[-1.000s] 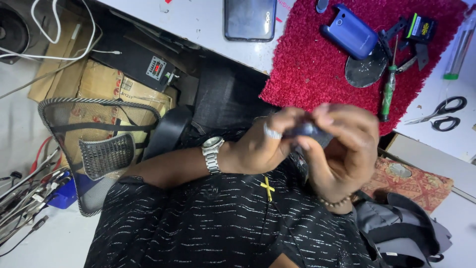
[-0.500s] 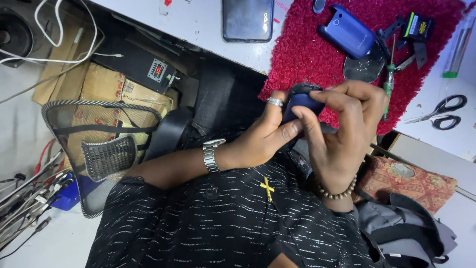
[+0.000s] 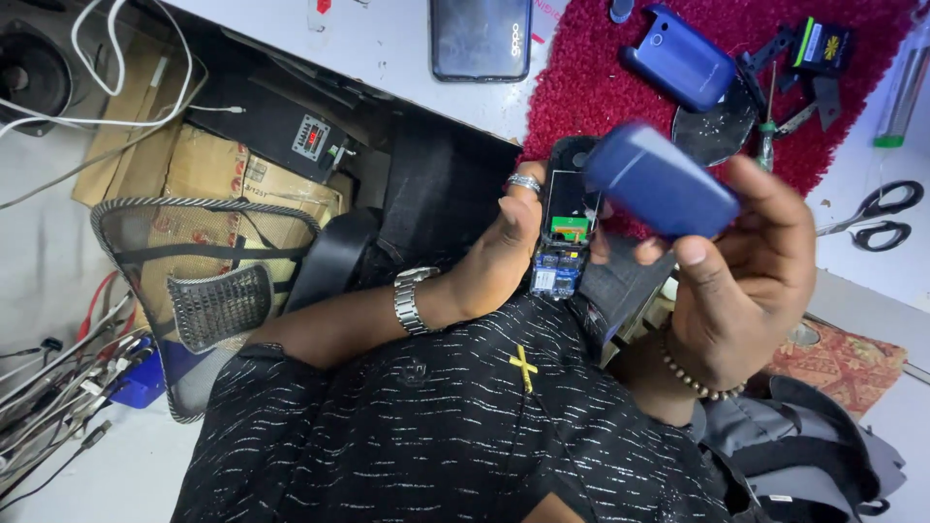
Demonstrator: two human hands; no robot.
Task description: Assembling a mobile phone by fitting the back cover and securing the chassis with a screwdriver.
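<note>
My left hand [image 3: 494, 261], with a ring and a wristwatch, holds a small opened phone body [image 3: 567, 208] upright in front of my chest; its circuit board and black frame are exposed. My right hand [image 3: 746, 281], with a bead bracelet, grips a blue plastic phone cover [image 3: 659, 189] just right of the phone body and slightly above it. The cover is apart from the body and blurred by motion.
A red mat [image 3: 581, 97] on the white table carries another blue cover [image 3: 683, 68], a screwdriver [image 3: 765, 136] and a small battery [image 3: 823, 44]. A black smartphone [image 3: 481, 39] and scissors [image 3: 877, 218] lie beside it. A mesh chair back [image 3: 208, 281] and cardboard boxes [image 3: 223, 174] are at left.
Both hands were closed together around the blue phone. Now they have parted: the blue cover has come off in my right hand, and the bare phone body stays in my left.
</note>
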